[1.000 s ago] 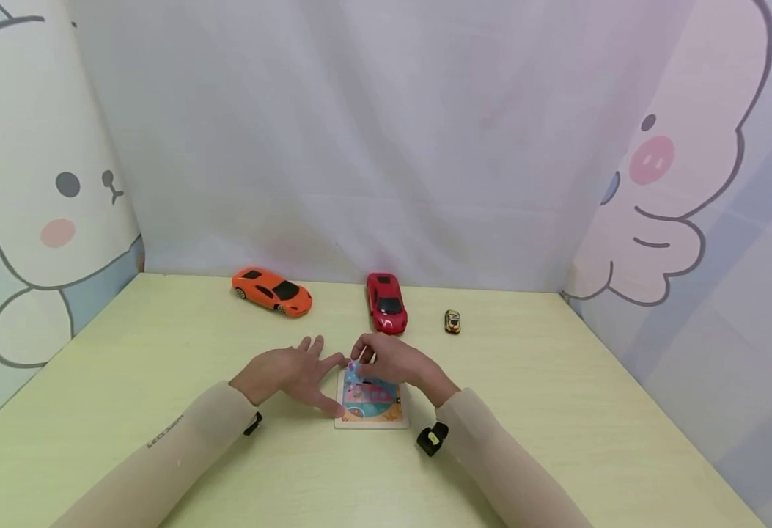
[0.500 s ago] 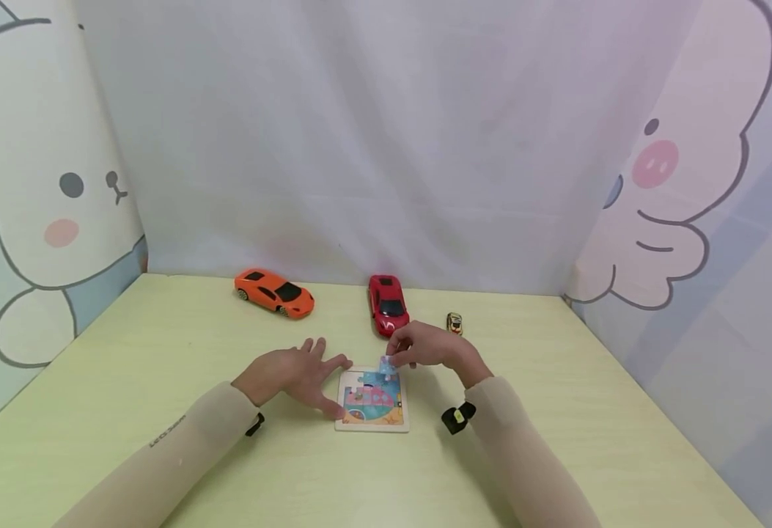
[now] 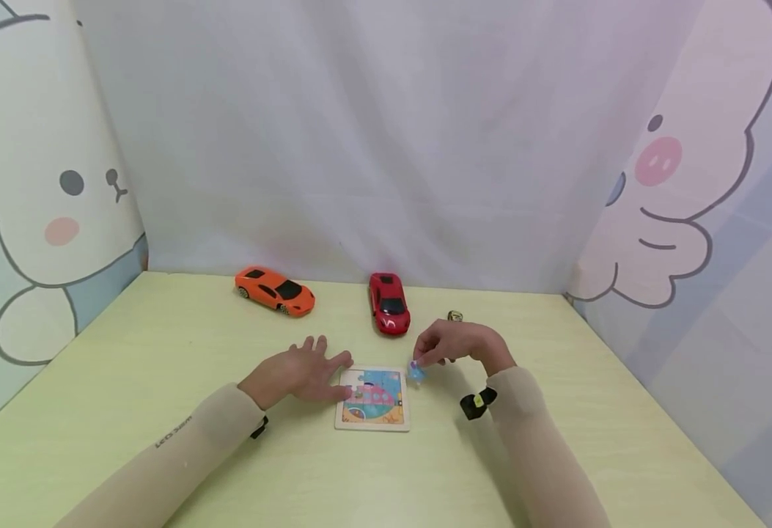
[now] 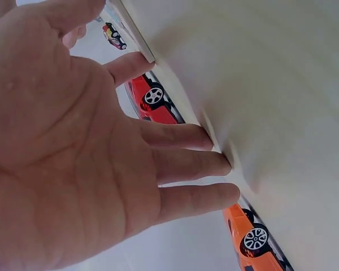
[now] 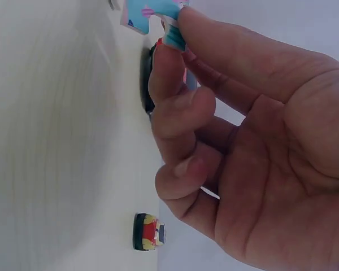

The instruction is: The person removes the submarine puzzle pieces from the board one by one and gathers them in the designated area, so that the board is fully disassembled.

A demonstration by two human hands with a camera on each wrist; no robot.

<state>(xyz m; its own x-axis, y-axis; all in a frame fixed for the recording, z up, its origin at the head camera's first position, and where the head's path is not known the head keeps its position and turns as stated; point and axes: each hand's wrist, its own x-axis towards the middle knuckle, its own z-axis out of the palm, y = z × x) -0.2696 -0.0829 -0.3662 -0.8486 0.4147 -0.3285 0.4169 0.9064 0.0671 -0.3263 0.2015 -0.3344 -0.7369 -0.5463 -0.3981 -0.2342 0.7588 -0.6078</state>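
One puzzle piece (image 3: 416, 372) pinched in right hand (image 3: 454, 343), beside puzzle board (image 3: 372, 422)

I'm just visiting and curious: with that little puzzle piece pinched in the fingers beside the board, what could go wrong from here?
The right hand pinches the blue puzzle piece only by its edge at the fingertips, so it might slip and drop.
The left hand rests flat at the puzzle board's left edge; a nudge could shift the board.
The small yellow car sits close behind the right hand and could get knocked.

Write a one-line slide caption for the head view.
Right hand pinches a blue puzzle piece beside the puzzle board while the left hand steadies it.
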